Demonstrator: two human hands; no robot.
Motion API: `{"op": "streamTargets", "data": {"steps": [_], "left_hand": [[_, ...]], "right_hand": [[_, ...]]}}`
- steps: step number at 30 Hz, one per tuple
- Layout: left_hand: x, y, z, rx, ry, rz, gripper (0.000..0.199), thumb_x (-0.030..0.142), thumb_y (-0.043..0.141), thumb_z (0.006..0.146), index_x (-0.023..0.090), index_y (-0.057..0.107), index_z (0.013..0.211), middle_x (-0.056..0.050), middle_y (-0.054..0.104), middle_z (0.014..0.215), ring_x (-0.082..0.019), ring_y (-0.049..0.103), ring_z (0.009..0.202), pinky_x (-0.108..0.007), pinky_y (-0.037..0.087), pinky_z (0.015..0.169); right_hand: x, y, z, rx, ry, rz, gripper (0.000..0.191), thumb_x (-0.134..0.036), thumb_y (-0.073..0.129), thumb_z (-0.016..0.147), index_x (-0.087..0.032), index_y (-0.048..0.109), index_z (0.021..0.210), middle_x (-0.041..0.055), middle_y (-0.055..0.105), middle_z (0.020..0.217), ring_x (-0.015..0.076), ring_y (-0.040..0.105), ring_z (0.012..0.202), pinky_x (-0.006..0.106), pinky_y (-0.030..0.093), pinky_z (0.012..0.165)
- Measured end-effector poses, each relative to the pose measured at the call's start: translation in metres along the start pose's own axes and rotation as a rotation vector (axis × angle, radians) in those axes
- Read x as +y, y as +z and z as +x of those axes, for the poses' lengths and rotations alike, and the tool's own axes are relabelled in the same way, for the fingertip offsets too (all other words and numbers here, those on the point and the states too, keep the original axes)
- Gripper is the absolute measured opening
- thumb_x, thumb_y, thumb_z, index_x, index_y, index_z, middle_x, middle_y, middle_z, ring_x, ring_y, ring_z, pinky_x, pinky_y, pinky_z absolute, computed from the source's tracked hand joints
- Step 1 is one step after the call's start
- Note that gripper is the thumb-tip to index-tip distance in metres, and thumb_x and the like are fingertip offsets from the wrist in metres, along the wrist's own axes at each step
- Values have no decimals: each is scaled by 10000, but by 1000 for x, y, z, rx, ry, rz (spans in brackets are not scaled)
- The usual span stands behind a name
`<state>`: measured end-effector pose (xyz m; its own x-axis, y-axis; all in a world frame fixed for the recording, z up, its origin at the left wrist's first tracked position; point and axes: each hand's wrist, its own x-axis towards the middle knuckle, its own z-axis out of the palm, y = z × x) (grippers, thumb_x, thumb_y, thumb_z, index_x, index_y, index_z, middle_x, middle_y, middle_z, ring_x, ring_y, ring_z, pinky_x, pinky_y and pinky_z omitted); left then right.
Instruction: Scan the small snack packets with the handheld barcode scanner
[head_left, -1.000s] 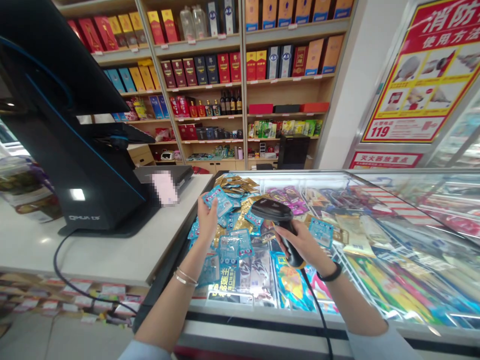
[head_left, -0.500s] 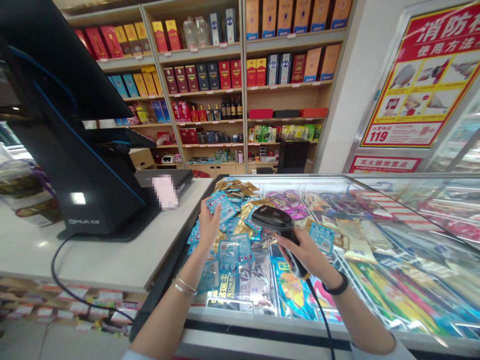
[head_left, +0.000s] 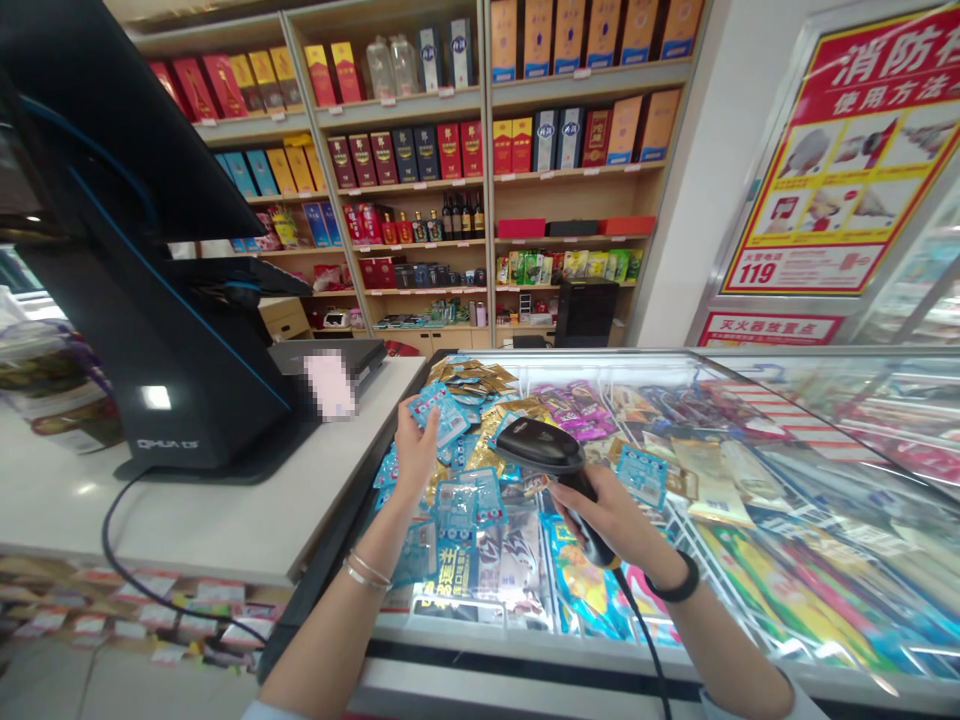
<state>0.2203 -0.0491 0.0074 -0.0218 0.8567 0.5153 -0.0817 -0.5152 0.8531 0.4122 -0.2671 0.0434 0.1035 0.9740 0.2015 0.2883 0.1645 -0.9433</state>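
A blue snack packet (head_left: 448,412) is pinched between the thumb and fingers of my left hand (head_left: 417,440), held above a heap of small packets. My right hand (head_left: 611,510) is wrapped round the handle of a black barcode scanner (head_left: 540,445), whose head points left toward the packet. From the scanner's base a cord runs down to the front edge. Under both hands, blue packets (head_left: 457,505) and gold packets (head_left: 480,375) lie loose on the glass top of a freezer (head_left: 480,635). One more blue packet (head_left: 642,475) lies just right of the scanner.
On the left, a black checkout terminal (head_left: 187,380) stands on a white counter (head_left: 337,500), its cable hanging over the front. Wrapped ice creams (head_left: 795,590) show through the freezer glass. Shelves (head_left: 420,180) of boxes and bottles stand behind, beside a red and yellow poster (head_left: 847,160).
The scanner and my right hand have shifted slightly left and down. My left hand has moved a little left with the blue packet still pinched in it.
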Motion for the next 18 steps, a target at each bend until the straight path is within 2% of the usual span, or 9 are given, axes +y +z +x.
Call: {"op": "streamTargets", "data": {"steps": [12,18], "left_hand": [[-5,-3,5,22,16,24,413,489,662,821,226,530,1112,-11,631,918,-162,615,809,-273,497,759],[-5,-2,3,10,-6,-1,413,488,657,823,235,528,1123,1,623,865,-164,612,763,-286,503,738]], "right_hand": [[-4,0,-2,-20,-34,4,401,-590,604,857,-222,516,723,-35,517,428,128,463,339,255,359,390],[-5,0,0,-22,-10,10,393,-577,611,850,-224,516,708,-33,519,433,128,467,339,255,370,390]]}}
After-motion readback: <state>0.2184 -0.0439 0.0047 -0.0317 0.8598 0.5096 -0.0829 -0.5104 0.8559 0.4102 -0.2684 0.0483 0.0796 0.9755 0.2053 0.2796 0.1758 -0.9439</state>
